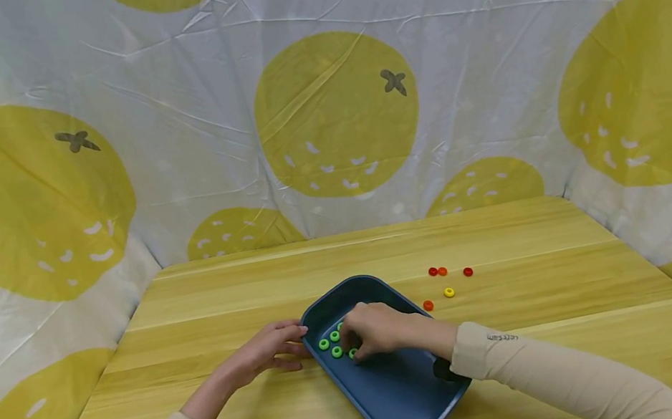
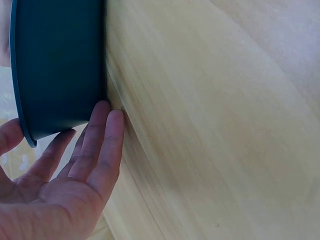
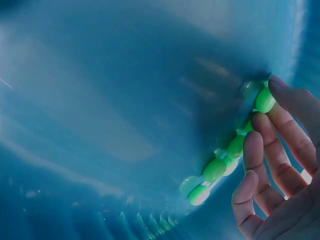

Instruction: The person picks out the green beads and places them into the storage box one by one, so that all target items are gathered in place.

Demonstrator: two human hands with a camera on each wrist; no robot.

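Observation:
A dark blue rectangular tray (image 1: pixel 396 396) sits at an angle on the wooden table. At its left far corner my left hand (image 1: pixel 272 349) holds the wall, thumb at the rim and fingers spread against the outside, as the left wrist view shows. Inside the tray, my right hand (image 1: pixel 376 330) reaches down with thumb and fingertips at a green ring-shaped bead (image 3: pixel 265 100), which it pinches. More green beads (image 1: pixel 337 352) lie beside these fingers toward the tray's left wall. In the right wrist view they form a row (image 3: pixel 214 170) along the fingertips.
Beyond the tray's right side, red beads (image 1: pixel 468 271), orange beads (image 1: pixel 428 305) and a yellow bead (image 1: pixel 449 292) lie scattered on the wooden table (image 1: pixel 509 234). A lemon-print cloth (image 1: pixel 335 115) hangs behind and on both sides.

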